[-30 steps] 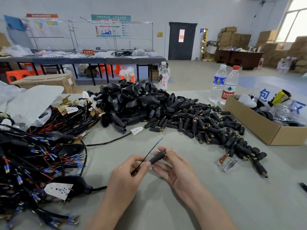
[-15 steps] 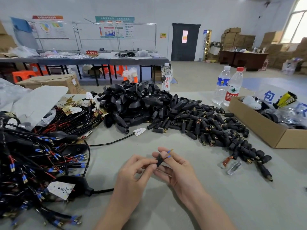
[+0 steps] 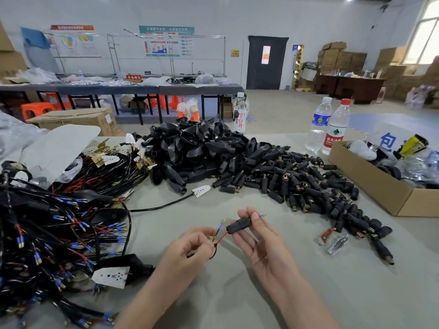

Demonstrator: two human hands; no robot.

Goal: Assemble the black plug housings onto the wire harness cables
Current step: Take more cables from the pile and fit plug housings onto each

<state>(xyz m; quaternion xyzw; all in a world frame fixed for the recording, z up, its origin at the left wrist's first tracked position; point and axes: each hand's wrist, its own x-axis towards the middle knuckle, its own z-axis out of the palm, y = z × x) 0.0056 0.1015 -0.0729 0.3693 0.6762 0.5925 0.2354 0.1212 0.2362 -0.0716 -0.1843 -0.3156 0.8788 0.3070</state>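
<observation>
My right hand (image 3: 260,245) pinches a small black plug housing (image 3: 238,225) between thumb and fingertips; a blue-tipped terminal (image 3: 262,216) sticks out past the thumb. A red wire (image 3: 222,237) runs from the housing's left end to my left hand (image 3: 190,248), which pinches the cable where it splits. A second, black wire with a blue terminal (image 3: 220,226) stands free between the hands. Loose small housings (image 3: 308,186) lie heaped at centre right, larger black covers (image 3: 204,148) behind them, and the wire harness bundle (image 3: 47,222) fills the left.
A cardboard box (image 3: 380,186) of parts stands at the right, two water bottles (image 3: 329,125) behind the heap. A small metal clip (image 3: 337,243) lies right of my hand. Grey tabletop (image 3: 308,293) shows near the front edge.
The housing has slid onto the red wire and its blue terminal now pokes out past my right thumb. My hands have drawn apart, and the second wire now stands free.
</observation>
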